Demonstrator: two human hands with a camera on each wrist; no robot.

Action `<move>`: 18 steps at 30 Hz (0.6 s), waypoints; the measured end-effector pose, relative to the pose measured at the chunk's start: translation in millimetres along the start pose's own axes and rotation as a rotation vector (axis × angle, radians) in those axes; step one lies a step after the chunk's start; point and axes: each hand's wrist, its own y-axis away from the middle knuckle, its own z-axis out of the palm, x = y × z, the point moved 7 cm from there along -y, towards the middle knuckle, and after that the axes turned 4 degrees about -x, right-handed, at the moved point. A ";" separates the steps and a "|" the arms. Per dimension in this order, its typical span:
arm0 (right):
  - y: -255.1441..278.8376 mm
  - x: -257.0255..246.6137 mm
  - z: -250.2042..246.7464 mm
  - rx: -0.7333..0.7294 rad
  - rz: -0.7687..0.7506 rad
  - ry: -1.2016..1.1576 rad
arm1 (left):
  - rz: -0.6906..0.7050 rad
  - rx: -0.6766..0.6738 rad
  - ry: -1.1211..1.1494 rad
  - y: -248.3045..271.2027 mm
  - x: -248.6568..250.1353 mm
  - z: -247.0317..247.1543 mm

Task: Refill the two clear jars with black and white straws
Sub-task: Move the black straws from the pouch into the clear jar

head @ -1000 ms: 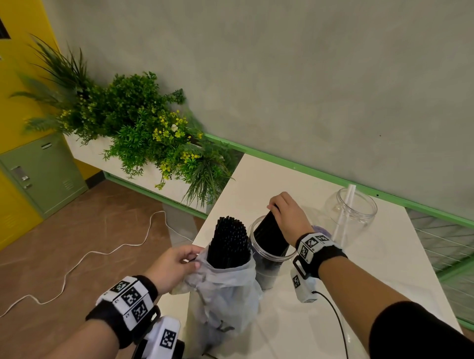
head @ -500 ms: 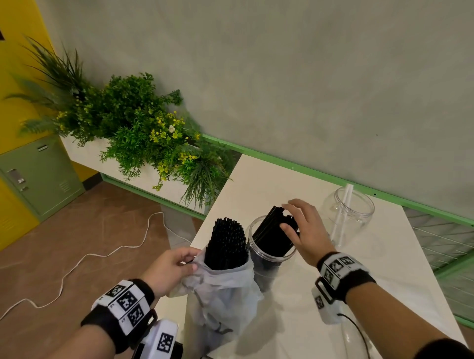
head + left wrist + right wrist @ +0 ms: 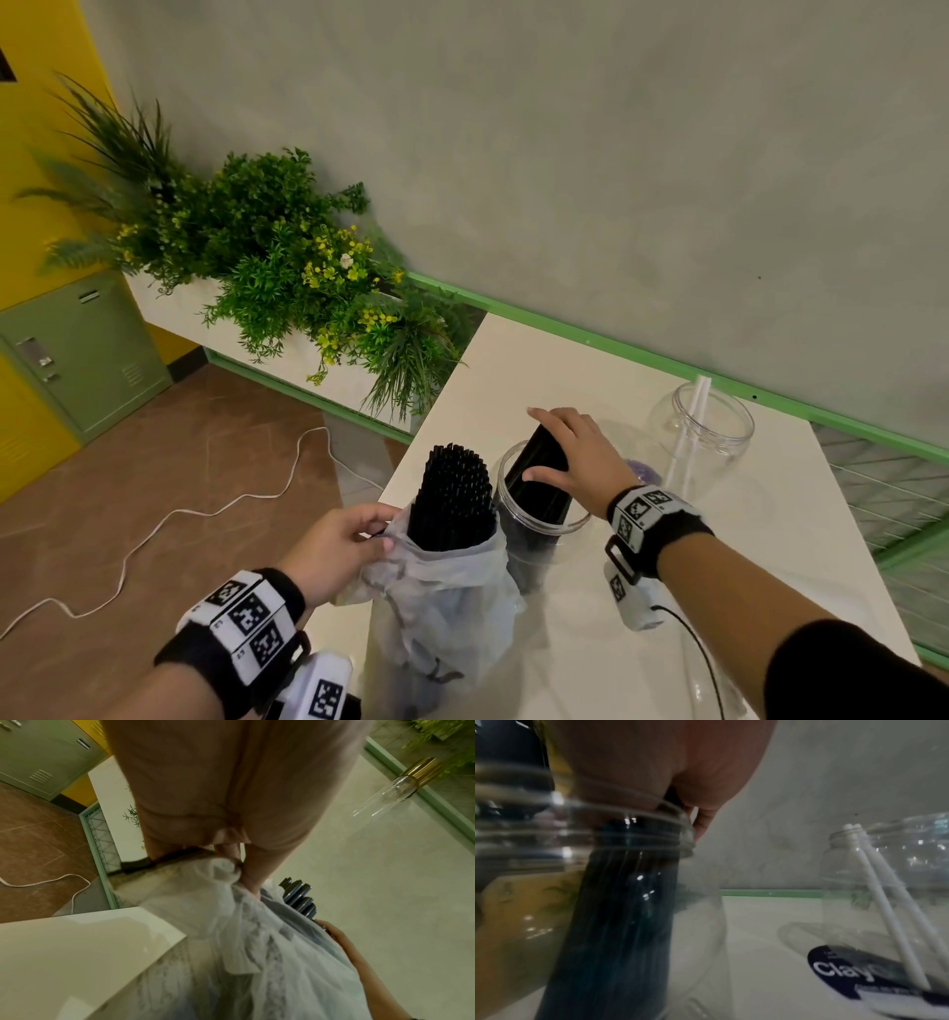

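A bundle of black straws (image 3: pixel 454 493) stands upright in a thin plastic bag (image 3: pixel 441 591) at the table's near left edge. My left hand (image 3: pixel 359 534) pinches the bag's rim (image 3: pixel 226 870) on its left side. Right beside the bag stands a clear jar (image 3: pixel 544 524) with black straws (image 3: pixel 539 478) leaning in it. My right hand (image 3: pixel 565 455) lies flat on top of those straws with its fingers straight; the palm (image 3: pixel 654 760) sits over the jar's mouth. The second clear jar (image 3: pixel 703 426) stands further right and back, holding two white straws (image 3: pixel 875 902).
The white table (image 3: pixel 565 370) ends just left of the bag, with brown floor and a white cable (image 3: pixel 205 509) below. A planter of green plants (image 3: pixel 287 257) sits beyond the table's far left corner. A grey wall with a green rail (image 3: pixel 616 344) runs behind.
My right hand has let go of the black straws in the jar, opened out and now lies flat on their tops. My left hand still holds the bag.
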 end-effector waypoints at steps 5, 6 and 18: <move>-5.8 0.1 -9.7 0.232 0.047 -0.048 | -0.002 -0.015 -0.026 -1.3 -2.6 0.5; -8.0 -0.5 -13.2 0.251 0.049 -0.033 | 0.000 -0.021 -0.033 -1.5 -3.4 0.2; -9.0 -6.4 -27.5 0.239 0.130 0.060 | 0.009 -0.033 -0.040 -2.6 -6.7 -1.7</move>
